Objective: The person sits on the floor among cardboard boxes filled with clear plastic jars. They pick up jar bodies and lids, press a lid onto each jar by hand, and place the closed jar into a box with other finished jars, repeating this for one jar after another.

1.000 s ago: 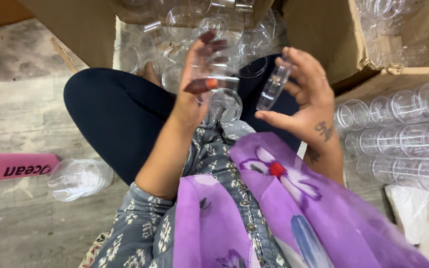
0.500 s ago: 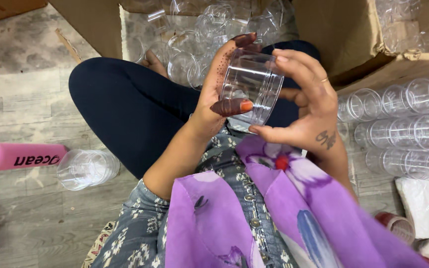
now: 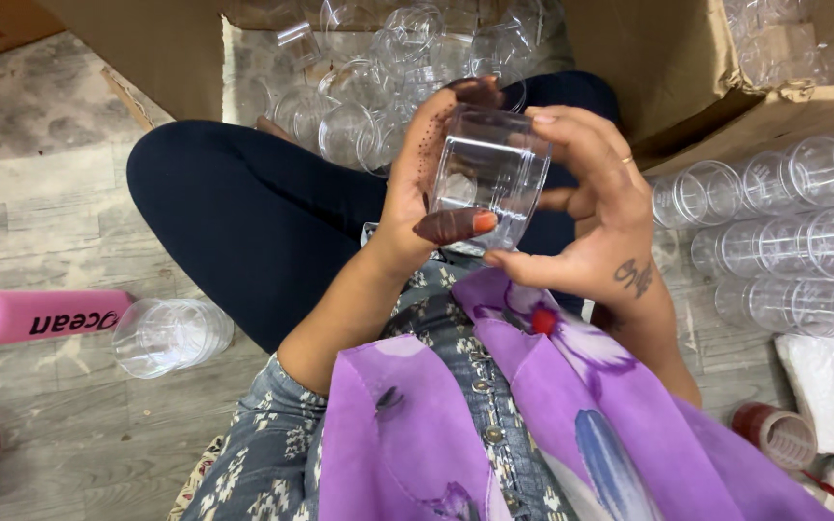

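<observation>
Clear plastic jar [image 3: 487, 178] sits mid-frame, clamped between left hand [image 3: 427, 183] and right hand [image 3: 596, 217] over the lap. Rows of finished-looking jars [image 3: 784, 232] lie at right; cardboard box [image 3: 388, 58] at top is full of loose pieces, so plenty left.

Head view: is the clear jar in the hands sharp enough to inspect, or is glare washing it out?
Head view: the clear jar, held between the left hand and right hand, is sharp, with soft highlights only, no blown-out glare; light is even and diffuse, shadows faint; the loose jars in the cardboard box behind blend together.
</observation>
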`<control>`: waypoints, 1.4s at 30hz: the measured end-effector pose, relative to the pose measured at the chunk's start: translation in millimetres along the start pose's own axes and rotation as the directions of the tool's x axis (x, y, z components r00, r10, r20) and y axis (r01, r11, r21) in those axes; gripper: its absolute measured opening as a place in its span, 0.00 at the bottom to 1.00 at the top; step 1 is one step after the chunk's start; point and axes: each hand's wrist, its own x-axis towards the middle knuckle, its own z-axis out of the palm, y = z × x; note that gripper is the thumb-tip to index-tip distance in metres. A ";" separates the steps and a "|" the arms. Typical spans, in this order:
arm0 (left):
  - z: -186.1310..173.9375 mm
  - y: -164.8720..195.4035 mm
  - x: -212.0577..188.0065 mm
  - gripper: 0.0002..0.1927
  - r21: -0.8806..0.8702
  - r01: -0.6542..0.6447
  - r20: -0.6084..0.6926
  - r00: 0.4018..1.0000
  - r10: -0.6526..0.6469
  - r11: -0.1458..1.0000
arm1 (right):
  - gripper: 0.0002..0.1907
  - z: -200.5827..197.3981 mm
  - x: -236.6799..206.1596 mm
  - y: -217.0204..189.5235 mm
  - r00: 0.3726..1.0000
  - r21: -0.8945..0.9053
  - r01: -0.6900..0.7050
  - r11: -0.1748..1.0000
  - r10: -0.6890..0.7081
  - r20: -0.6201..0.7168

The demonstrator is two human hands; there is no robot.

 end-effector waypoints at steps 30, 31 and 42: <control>-6.2 2.0 -9.0 0.45 0.155 0.270 0.114 0.951 -0.289 0.950 | 0.40 1.6 -16.7 21.4 0.990 0.072 0.119 0.990 -0.124 0.067; -5.1 2.2 -10.3 0.44 0.171 0.264 0.116 0.951 -0.285 0.949 | 0.42 1.6 -18.5 23.1 0.993 0.167 0.086 0.982 -0.099 0.070; -0.2 -9.0 -8.8 0.48 0.701 -0.202 0.234 0.971 0.047 0.684 | 0.52 -6.7 -26.7 36.1 0.955 0.637 -0.294 0.712 0.249 0.163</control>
